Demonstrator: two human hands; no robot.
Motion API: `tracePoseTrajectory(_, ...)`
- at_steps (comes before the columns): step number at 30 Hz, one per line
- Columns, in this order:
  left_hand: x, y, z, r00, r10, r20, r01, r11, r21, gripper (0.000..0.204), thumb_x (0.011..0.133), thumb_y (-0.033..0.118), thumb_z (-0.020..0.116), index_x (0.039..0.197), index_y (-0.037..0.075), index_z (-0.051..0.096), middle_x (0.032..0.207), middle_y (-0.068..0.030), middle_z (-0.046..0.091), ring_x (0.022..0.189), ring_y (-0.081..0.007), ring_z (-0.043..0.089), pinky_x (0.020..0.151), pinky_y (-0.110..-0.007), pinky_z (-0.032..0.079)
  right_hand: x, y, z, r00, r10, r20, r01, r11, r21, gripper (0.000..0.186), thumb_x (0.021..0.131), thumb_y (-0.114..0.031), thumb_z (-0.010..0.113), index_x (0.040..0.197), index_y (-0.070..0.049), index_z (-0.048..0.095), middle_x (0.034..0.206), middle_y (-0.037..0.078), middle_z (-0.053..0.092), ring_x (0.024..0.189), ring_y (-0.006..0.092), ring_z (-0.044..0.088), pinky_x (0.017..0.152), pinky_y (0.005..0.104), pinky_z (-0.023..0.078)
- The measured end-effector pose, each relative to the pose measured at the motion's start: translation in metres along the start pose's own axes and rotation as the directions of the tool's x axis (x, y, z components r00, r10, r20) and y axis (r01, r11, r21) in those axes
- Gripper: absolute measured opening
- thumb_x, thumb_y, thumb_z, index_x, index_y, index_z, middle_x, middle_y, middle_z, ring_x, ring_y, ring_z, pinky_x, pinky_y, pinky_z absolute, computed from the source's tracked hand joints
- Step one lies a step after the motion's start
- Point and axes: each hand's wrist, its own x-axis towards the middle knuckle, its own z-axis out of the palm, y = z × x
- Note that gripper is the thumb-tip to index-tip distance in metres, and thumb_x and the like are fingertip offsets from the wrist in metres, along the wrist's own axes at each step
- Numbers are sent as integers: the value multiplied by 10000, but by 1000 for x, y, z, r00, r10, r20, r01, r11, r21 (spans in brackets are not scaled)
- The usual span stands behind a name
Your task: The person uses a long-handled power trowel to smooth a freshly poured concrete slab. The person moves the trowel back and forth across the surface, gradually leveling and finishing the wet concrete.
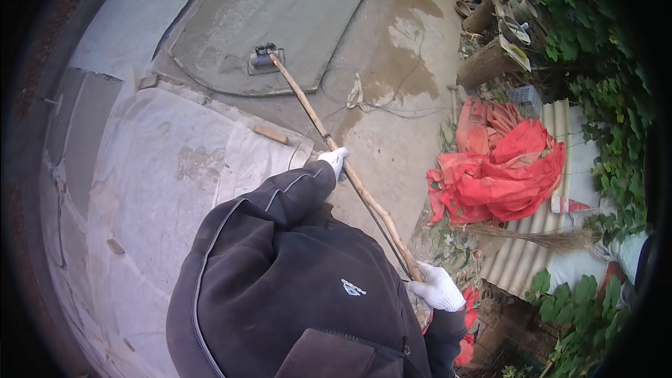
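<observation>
A long wooden pole runs slantwise from my body to a flat plate with a small motor at its far end. That plate rests on a slab of wet grey concrete. My left hand, in a white glove, is closed round the pole's middle. Nearer to me, my right hand, also white-gloved, grips the pole close to its near end; some of its fingers are hidden. A dark cord lies along the lower part of the pole.
Pale sheets cover the ground to the left, with a wood scrap on one edge. At right lie red cloth, corrugated sheets, a straw broom and logs. Thin cable trails over the stained floor.
</observation>
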Motion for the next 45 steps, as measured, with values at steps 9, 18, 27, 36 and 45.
tracePoseTrajectory(9,-7,-9,8,1000,6,-16,-6,999,-51,510,875,436,741,1028,-49,700,895,-181,687,682,-293,702,632,-414,615,-3,20,-4,999,-11,33,10,999,39,491,883,-130,741,1348,0,653,789,47,639,630,94,556,587,290,460)
tracePoseTrajectory(18,-6,-12,10,999,-28,-30,27,999,-23,503,867,443,741,1017,-35,704,888,-173,689,662,-290,693,618,-413,599,-16,-3,-7,997,64,40,-66,996,53,489,915,-189,753,1344,15,639,834,97,683,753,139,613,736,330,540)
tracePoseTrajectory(27,-10,-16,17,998,-45,-48,42,997,-70,470,875,436,742,998,-16,698,851,-161,669,621,-283,663,597,-411,584,-18,3,-6,994,103,42,-105,993,47,463,934,-176,726,1355,-4,637,710,21,619,550,65,514,509,271,440)
tracePoseTrajectory(36,-20,-19,18,1000,-26,-14,25,997,-67,468,897,427,717,1056,-11,681,872,-168,673,641,-296,672,613,-421,590,-16,46,7,993,-104,-52,102,993,-52,473,941,-183,717,1351,36,626,1005,172,771,911,187,719,830,346,564)
tracePoseTrajectory(45,-21,-30,18,998,-43,41,47,993,-106,410,896,403,726,1033,22,663,885,-138,657,707,-266,663,615,-395,588,-30,43,14,994,-79,-71,66,983,-172,453,948,-203,682,1331,30,614,1070,328,709,1070,468,703,858,464,573)
